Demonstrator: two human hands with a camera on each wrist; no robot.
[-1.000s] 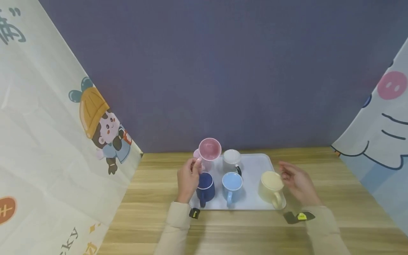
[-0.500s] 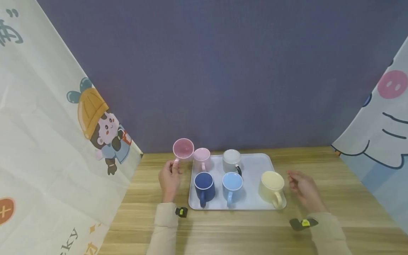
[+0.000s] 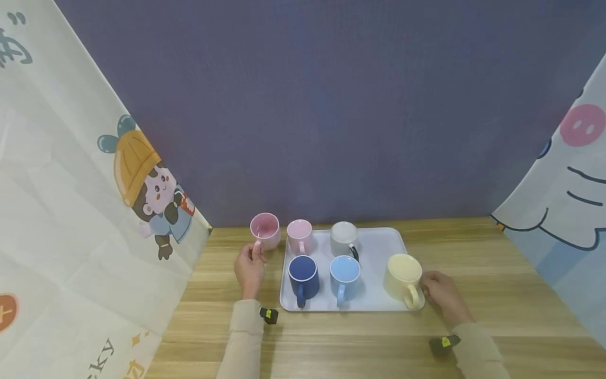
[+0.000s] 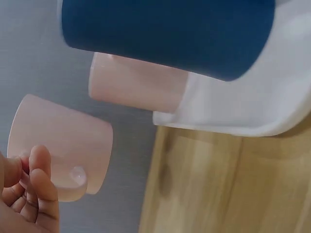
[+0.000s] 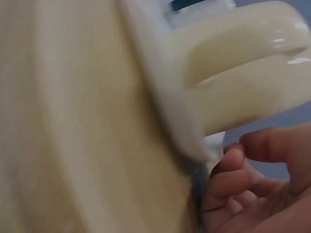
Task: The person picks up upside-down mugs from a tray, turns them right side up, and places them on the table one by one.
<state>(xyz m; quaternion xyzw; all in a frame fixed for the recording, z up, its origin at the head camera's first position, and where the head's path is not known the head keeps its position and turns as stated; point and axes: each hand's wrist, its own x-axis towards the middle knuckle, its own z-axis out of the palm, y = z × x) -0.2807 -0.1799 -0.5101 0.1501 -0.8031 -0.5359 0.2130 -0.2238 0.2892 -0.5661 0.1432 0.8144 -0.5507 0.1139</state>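
My left hand (image 3: 250, 269) pinches the handle of a pink mug (image 3: 268, 238) at the back left, just off the tray. The mug is upright, its darker pink inside showing. In the left wrist view, thumb and fingers close on this pink mug's handle (image 4: 72, 193). My right hand (image 3: 442, 292) is low beside the right edge of the white tray (image 3: 374, 300), near a pale yellow mug (image 3: 397, 281). In the right wrist view its curled fingers (image 5: 228, 182) are right at the tray's rim; whether they grip it I cannot tell.
On the tray stand a second pink mug (image 3: 303, 239), a white mug with a black handle (image 3: 342, 243), a dark blue mug (image 3: 307, 287) and a light blue mug (image 3: 347, 287). A wooden table (image 3: 355, 347) lies beneath. A dark blue-grey backdrop (image 3: 331, 131) rises behind.
My left hand has carried the pink mug left, away from over the tray, and lowered it. My right hand first drew off to the right, then came down to the tray's right edge.
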